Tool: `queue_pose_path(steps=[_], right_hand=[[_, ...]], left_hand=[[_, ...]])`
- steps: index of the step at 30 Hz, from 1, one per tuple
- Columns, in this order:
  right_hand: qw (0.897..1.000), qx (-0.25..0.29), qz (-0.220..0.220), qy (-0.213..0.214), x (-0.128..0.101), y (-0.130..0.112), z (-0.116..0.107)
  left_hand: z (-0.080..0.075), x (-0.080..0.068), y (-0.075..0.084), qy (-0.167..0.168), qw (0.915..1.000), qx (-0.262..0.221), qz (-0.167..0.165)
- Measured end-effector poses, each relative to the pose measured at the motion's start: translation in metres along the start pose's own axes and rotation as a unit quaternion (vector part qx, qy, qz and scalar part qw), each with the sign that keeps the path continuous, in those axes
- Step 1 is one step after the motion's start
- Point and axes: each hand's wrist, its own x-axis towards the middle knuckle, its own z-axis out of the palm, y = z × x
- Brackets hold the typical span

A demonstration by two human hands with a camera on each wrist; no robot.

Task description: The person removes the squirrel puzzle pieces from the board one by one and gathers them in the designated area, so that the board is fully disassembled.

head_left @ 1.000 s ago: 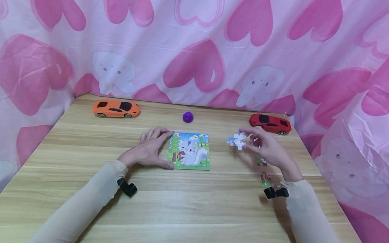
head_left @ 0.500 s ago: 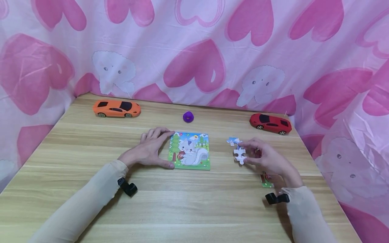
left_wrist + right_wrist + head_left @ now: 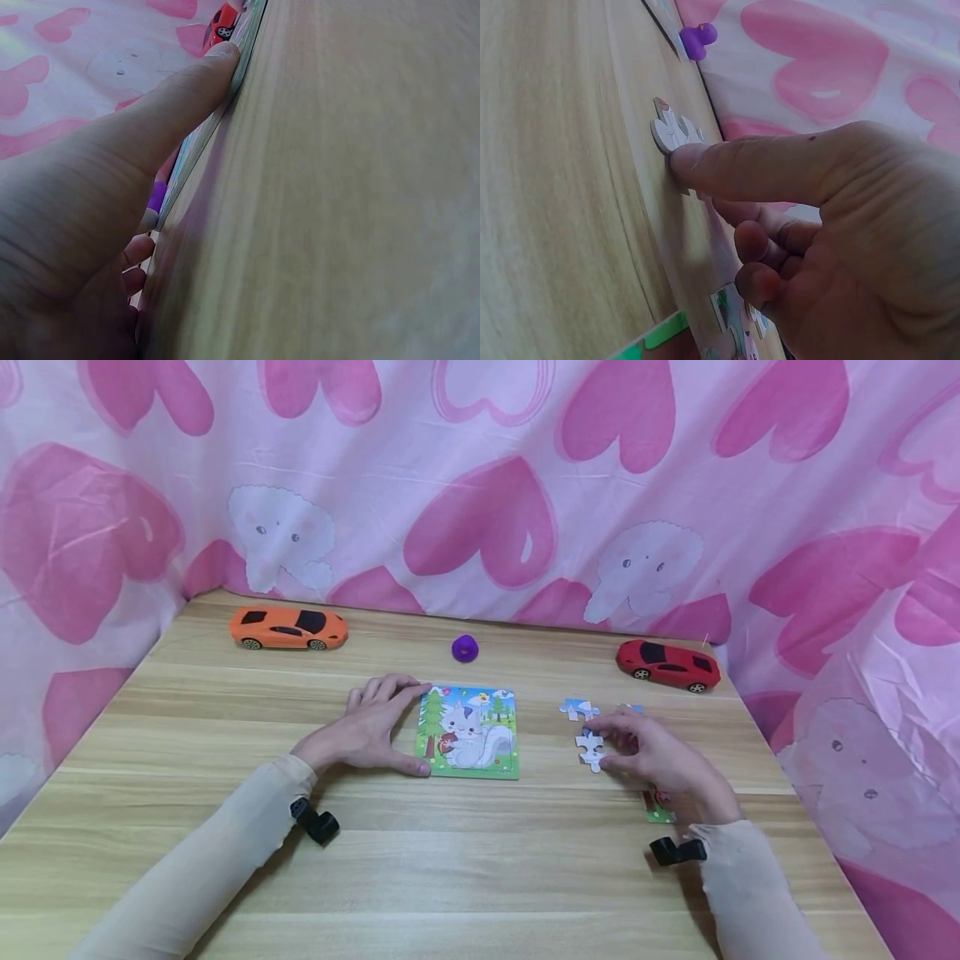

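A square cat puzzle board (image 3: 467,732) lies flat mid-table. My left hand (image 3: 372,727) rests open against its left edge, thumb at the near corner and fingertips at the far corner; the left wrist view has the thumb (image 3: 196,84) lying along the board's edge (image 3: 217,120). To the right, my right hand (image 3: 647,753) pinches a white puzzle piece (image 3: 591,749) between thumb and forefinger, with the piece flat on the wood. In the right wrist view one fingertip (image 3: 684,159) touches that piece (image 3: 673,132).
Loose pieces lie near the right hand: a blue-white one (image 3: 578,708) and a green one (image 3: 658,807) by the wrist. Along the back stand an orange toy car (image 3: 288,629), a purple knob (image 3: 465,648) and a red toy car (image 3: 667,665). Pink heart cloth surrounds the table (image 3: 480,877).
The right hand came down from above the table and toward me, leaving the blue-white piece on the wood and lowering the white piece onto it. The left hand stayed still.
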Motion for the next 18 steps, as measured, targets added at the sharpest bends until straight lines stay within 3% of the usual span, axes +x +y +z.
queue_pose_path(steps=[18], right_hand=[[0.999,-0.012,0.028,-0.013,0.0004,-0.0059,0.0015]], left_hand=[[-0.0008,-0.0002,0.0003,0.001,1.0,-0.001,0.004]])
